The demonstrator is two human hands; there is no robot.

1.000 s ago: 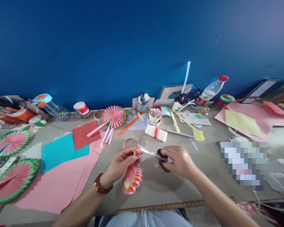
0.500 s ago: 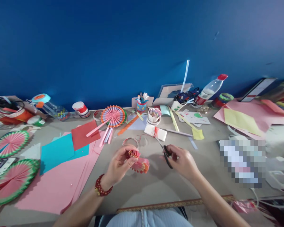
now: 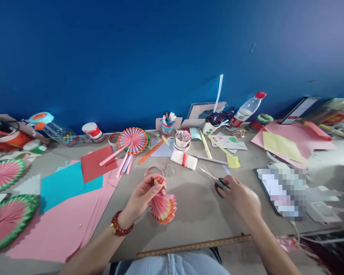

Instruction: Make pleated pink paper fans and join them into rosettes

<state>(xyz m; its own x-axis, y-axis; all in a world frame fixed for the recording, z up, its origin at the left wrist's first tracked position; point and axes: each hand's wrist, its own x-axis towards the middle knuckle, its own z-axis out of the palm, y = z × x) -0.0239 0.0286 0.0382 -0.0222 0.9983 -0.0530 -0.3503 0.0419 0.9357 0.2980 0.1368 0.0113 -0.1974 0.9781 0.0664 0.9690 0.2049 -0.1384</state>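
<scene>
My left hand [image 3: 145, 194] is closed, pinching a pleated paper fan [image 3: 163, 208] at its gathered middle. The fan is pink with yellow and orange edges, and its lower half spreads open below my fingers. My right hand [image 3: 242, 196] grips the black handles of a pair of scissors [image 3: 219, 184] low over the table, blades pointing up and left. The blade tips lie near a white bundle of thread wound with red [image 3: 184, 160]. Just beyond my left hand is a ring-shaped coil [image 3: 154, 172]. Whether the scissors rest on the tabletop I cannot tell.
Pink sheets [image 3: 60, 233], a teal sheet [image 3: 61, 187] and a red sheet [image 3: 99, 163] lie at left. A finished round paper fan [image 3: 133, 140] lies behind. A phone [image 3: 279, 193] is at right, a bottle [image 3: 248, 109] by the blue wall.
My right hand has moved right and lower with the scissors, away from the thread bundle. The fan's lower half has spread wider under my left hand. The view has shifted slightly.
</scene>
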